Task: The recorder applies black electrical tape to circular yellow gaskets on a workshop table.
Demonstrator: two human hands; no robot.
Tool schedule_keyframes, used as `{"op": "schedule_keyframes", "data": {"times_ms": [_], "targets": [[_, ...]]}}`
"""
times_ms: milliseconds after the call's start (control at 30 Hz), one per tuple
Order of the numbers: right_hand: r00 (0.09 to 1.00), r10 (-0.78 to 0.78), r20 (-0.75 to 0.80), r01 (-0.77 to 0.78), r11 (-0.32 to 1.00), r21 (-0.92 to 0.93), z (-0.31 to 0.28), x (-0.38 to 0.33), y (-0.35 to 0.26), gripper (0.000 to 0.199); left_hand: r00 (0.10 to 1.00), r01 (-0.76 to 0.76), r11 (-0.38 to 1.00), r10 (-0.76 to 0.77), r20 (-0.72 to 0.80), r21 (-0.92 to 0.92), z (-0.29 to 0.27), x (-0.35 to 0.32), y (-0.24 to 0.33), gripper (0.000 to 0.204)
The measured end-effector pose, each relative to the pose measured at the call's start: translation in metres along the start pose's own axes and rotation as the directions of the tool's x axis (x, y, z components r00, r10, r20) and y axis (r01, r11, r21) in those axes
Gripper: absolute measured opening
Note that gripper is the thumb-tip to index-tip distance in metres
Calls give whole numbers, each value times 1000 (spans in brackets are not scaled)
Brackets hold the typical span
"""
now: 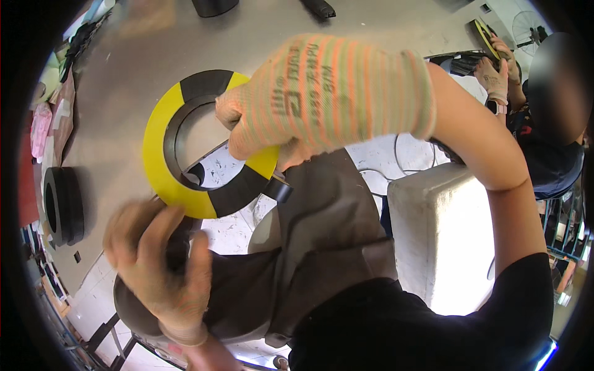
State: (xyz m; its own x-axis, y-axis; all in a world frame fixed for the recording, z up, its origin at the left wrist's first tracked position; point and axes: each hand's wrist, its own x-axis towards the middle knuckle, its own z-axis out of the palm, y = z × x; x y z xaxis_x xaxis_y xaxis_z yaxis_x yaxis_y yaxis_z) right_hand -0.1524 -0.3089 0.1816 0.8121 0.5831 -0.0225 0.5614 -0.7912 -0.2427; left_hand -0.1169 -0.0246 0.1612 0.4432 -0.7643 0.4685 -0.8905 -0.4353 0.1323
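Observation:
A wide yellow and black ring (162, 133), its colours in alternating blocks, is tilted above the table's near edge. My right hand (309, 99), in a striped glove, is closed on the ring's right side, with the thumb and fingertips curled at the inner edge. Next to the ring's lower right rim, below that hand, shows a small dark cylindrical piece (278, 189); whether it is joined to the ring cannot be told. Just under the ring's lower left edge, my left hand (161, 266) is open, its fingers apart and blurred. Nothing shows in it.
Black rings (73, 207) stand on the table (124, 111) at the left. A dark round object (214, 6) and a black item (318, 8) lie at the far side. A pale block-like seat (411, 229) is to my right. Farther right, a co-worker's hands (493, 77) hold a yellow-black piece.

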Motion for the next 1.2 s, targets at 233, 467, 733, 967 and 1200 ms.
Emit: {"op": "schedule_keyframes", "data": {"times_ms": [233,467,733,967,1200], "targets": [[989,-49,139,43,998,41,-3,17,7,35,925,-270,963,262,274,-10,8,34,-14,51],[994,-35,105,27,997,73,3,14,2,34,882,-380,921,390,265,-90,4,41,-37,55],[992,1,-122,6,998,56,10,3,10,36,767,585,487,-593,246,-649,5,-27,5,62],[938,95,-334,-42,986,162,47,-6,-15,44,533,344,-405,-659,531,-847,75,-1,49,70],[971,222,-89,-198,954,223,55,-9,-31,61,466,382,-437,-670,578,-815,81,1,43,38]]}}
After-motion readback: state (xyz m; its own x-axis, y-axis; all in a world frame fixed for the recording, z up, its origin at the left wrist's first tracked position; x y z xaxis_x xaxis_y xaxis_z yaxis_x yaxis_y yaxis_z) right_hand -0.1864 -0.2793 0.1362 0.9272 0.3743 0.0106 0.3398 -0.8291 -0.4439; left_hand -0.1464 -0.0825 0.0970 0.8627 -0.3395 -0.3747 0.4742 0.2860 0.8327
